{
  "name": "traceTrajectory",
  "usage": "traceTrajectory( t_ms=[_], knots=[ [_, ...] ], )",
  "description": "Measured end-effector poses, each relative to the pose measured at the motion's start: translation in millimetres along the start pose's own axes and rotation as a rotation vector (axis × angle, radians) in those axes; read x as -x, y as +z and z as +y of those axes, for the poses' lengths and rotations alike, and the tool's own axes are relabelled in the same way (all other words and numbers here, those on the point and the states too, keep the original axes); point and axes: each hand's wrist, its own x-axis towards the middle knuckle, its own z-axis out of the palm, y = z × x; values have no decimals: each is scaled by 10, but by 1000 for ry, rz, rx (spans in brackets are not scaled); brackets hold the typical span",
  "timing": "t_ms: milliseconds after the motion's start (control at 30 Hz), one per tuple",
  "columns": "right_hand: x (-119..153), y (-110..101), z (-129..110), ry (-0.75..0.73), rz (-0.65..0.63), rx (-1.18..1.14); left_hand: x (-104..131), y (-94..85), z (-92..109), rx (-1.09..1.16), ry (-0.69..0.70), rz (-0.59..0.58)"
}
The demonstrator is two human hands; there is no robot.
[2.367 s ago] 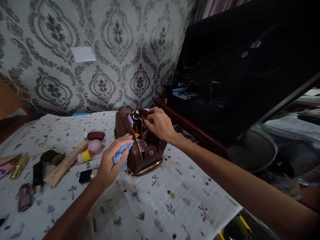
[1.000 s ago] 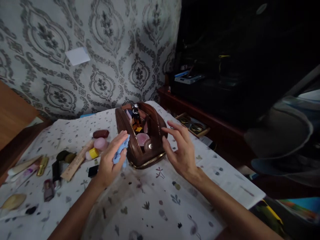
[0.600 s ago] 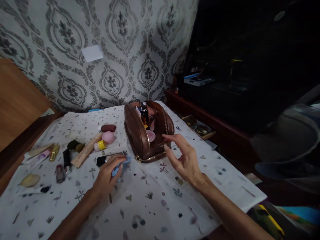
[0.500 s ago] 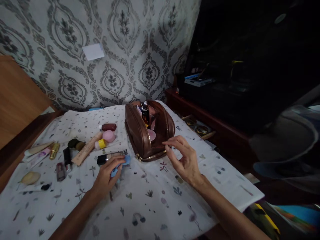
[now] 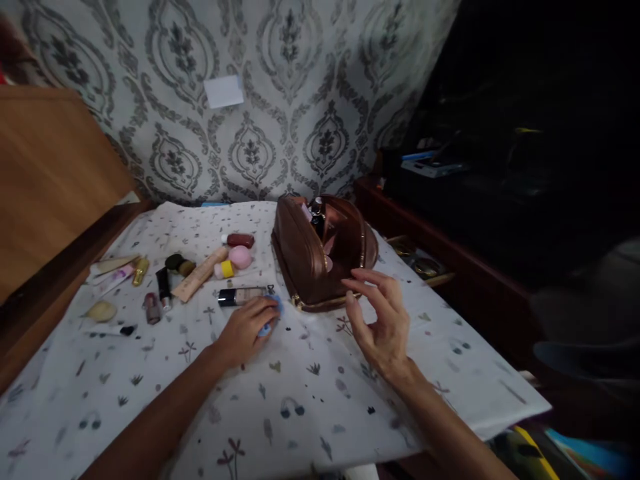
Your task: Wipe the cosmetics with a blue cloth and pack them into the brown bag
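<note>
My left hand (image 5: 249, 327) is closed over a small crumpled blue piece (image 5: 276, 304), cloth-like, pressed on the table; most of it is hidden under the fingers. Just beyond the fingers lies a foundation bottle (image 5: 245, 295) with a black cap. My right hand (image 5: 383, 317) hovers at the near right corner of the brown makeup bag (image 5: 300, 260), thumb and fingers apart and nothing between them. The bag stands unzipped, and a dark dropper bottle (image 5: 317, 217) pokes up inside it. Whether a right fingertip touches the bag, I cannot tell.
Left on the patterned tablecloth (image 5: 300, 433) lie a pink sponge (image 5: 240, 257), a yellow-capped jar (image 5: 225, 269), a beige tube (image 5: 200, 275), a dark red bottle (image 5: 240, 241), a brush (image 5: 113, 329) and several other cosmetics. An open drawer (image 5: 425, 267) is beside the table's right edge.
The camera view has turned a little left, so everything sits farther right. My left hand now covers more of the blue piece. My right hand stays by the bag with fingers apart.
</note>
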Motion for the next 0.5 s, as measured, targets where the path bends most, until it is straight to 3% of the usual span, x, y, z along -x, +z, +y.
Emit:
traceTrajectory(
  t_ms=[133, 233, 367, 500],
  knots=[
    [-24, 169, -207, -113, -13, -109, 20, 26, -14, -42, 2, -94],
    [-13, 382, -376, -109, -139, -251, 37, 40, -40, -49, -11, -147],
    [30, 799, -521, 61, -320, -429, 88, 40, -92, -63, -12, -135],
    [105, 1247, -533, 310, -424, -546, 151, -42, -163, -85, -97, -17]
  ],
)
